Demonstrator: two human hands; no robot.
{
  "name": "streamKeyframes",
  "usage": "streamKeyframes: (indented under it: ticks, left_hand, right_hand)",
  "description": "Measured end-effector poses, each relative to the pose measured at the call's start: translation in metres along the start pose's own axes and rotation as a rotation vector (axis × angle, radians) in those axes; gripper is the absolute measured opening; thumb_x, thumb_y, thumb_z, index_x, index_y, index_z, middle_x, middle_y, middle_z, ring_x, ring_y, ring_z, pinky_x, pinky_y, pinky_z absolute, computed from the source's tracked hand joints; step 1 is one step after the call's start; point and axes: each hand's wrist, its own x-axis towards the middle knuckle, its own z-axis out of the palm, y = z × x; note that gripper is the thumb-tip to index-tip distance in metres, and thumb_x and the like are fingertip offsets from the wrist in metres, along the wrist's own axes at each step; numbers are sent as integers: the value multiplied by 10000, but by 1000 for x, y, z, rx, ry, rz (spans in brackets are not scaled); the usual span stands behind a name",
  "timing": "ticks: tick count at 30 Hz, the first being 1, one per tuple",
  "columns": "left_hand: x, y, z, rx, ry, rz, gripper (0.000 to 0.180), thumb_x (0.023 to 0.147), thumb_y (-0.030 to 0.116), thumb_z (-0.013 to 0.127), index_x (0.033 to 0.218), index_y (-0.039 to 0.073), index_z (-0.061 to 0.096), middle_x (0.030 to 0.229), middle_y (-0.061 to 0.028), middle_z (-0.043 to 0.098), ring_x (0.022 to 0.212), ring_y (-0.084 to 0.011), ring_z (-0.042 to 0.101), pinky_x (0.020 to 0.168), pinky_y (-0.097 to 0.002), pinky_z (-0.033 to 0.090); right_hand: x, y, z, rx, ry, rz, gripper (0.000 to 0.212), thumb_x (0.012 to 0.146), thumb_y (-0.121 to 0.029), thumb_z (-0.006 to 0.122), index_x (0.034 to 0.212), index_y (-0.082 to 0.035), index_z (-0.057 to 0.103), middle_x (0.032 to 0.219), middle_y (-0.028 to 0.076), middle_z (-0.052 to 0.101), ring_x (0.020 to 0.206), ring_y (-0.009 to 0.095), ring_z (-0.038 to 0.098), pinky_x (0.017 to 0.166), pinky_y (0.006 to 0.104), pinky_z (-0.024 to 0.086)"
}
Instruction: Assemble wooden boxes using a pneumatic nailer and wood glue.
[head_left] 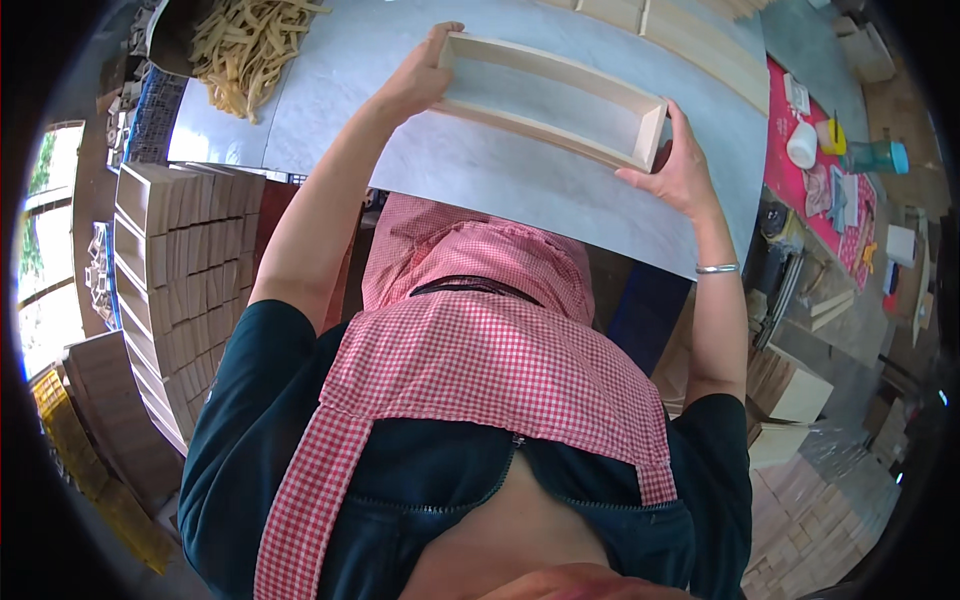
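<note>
A long, narrow rectangular wooden frame [555,68] of pale bare wood is held above the white marbled tabletop [480,168]. The tabletop appears to show through the middle, so the frame looks bottomless. My left hand [420,80] grips the left short end, its fingers wrapped over the far corner. At the opposite short end my right hand [684,168] is closed on the frame, thumb at the near corner and fingers along the outer side. The frame tilts slightly, its right end nearer me.
A heap of pale curled strips [250,50] lies at the far left. Flat wooden boards [700,50] line the far edge. Stacked wooden frames [195,265] stand left of the table. On the right, a pink cloth [780,125] bears a white jar [801,146] and a teal bottle [872,157].
</note>
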Motion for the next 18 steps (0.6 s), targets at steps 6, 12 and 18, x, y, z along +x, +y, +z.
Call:
streamKeyframes:
  ticks: [6,12,18]
  left_hand:
    - [13,-49,-12,-7,-27,160,772,768,-115,392,1513,85,368,1392,-242,491,1202,-367,533,1015,-408,468]
    - [0,-13,-6,58,-56,54,822,713,-128,348,1508,80,370,1511,-199,413,1399,-376,355,1190,-387,248]
    - [-5,-15,-7,52,-32,52,847,715,-132,351,1536,77,345,1554,-191,383,1422,-379,340,1191,-380,244]
  right_hand:
    - [13,4,-4,92,-73,93,1036,581,-273,966,1414,-36,398,1257,177,606,1087,352,618,983,408,475]
    - [4,2,-12,37,-63,24,1031,564,-302,963,1342,-16,349,1210,190,602,1008,371,626,898,404,502]
    - [4,-2,-16,22,-39,-32,1040,570,-291,960,1356,-15,338,1214,187,599,1024,363,624,899,403,503]
